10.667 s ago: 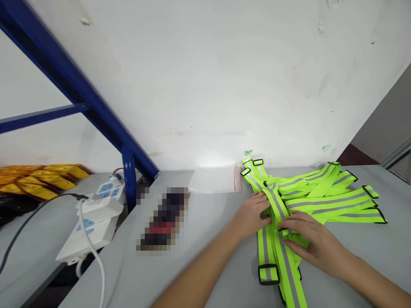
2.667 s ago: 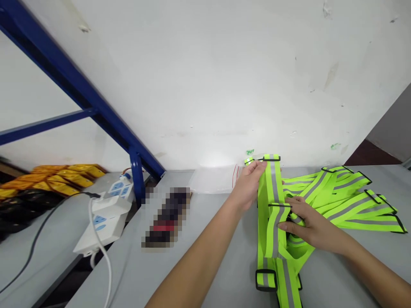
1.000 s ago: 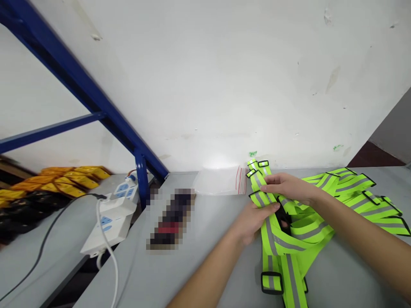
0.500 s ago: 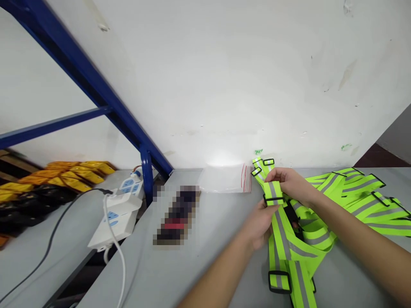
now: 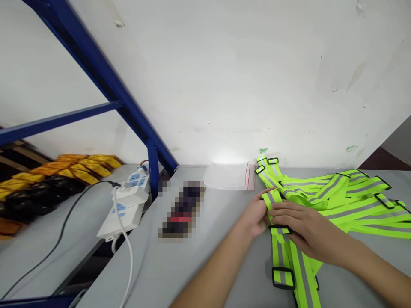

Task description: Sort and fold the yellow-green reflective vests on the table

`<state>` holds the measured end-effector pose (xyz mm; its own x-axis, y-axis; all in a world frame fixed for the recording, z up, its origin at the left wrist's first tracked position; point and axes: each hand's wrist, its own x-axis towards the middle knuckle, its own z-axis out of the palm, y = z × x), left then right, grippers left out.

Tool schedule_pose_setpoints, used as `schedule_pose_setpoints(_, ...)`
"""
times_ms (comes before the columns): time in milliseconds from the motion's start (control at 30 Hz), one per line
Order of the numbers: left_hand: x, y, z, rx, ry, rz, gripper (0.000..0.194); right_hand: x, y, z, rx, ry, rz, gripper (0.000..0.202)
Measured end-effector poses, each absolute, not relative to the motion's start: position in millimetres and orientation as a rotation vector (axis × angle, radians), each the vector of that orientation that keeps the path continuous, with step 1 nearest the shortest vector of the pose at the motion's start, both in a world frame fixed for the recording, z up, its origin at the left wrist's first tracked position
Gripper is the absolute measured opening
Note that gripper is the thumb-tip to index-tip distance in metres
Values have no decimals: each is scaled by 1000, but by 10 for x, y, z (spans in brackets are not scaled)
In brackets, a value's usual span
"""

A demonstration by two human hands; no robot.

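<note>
The reflective strap vest (image 5: pixel 290 252), neon yellow-green with grey bands and black buckles, lies on the grey desk (image 5: pixel 199 265) just in front of the wall, and every other place here is told from it. Its near end runs toward the camera, with a black buckle loop (image 5: pixel 283 278) lying flat close to the lower edge of the view. Both hands meet on the vest's gathered middle. The left hand (image 5: pixel 255 216) comes in from the vest's left side and pinches the folded edge of a strap, fingers curled around it, which seems to keep the layers from sliding apart. The right hand (image 5: pixel 305 229) lies palm down on top of the same fold, fingers spread and flat rather than clenched, pressing the webbing onto the desk; that posture reads as holding the fold down, not lifting it.

To the right of the held vest, a spread pile of more straps (image 5: pixel 356 201) fans out across the desk toward the wall. Just left of the vest's far end lies a clear zip bag (image 5: pixel 229 177) with a red seal line, flat against the wall's foot. Farther left sits a blurred dark object (image 5: pixel 181 209). Well to the left, beyond a blue frame post (image 5: pixel 153 169), a white power strip (image 5: pixel 123 209) rests with its cable trailing forward, and yellow packets (image 5: pixel 77 167) are stacked farther off.
</note>
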<state>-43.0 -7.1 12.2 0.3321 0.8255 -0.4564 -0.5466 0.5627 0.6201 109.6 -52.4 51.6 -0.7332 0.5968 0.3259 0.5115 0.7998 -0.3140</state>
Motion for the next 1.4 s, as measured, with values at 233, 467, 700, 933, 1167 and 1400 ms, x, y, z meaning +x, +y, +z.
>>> schedule_pose_setpoints(233, -523, -7, 93, 365, 759, 843, 51, 1211, -600, 184, -767, -2603, -108, 30)
schedule_pose_setpoints(467, -593, 25, 198, 298, 703, 784, 54, 1328, -594, 110, -665, -2391, -336, 24)
schedule_pose_setpoints(700, -496, -148, 372, 257, 618, 799, 38, 1313, -592, 81, -719, -2282, -414, 16)
schedule_pose_setpoints(933, -385, -306, 328, 516, 839, 871, 41, 1217, -542, 125, -618, -2268, -397, 13)
schedule_pose_setpoints(1167, -448, -224, 330, 803, 1007, 1080, 44, 1135, -610, 87, -825, -2413, -314, 18)
schedule_pose_setpoints(1400, -579, -112, 372, 1014, 1035, 1087, 56, 1240, -577, 95, -1004, -2413, -198, 33)
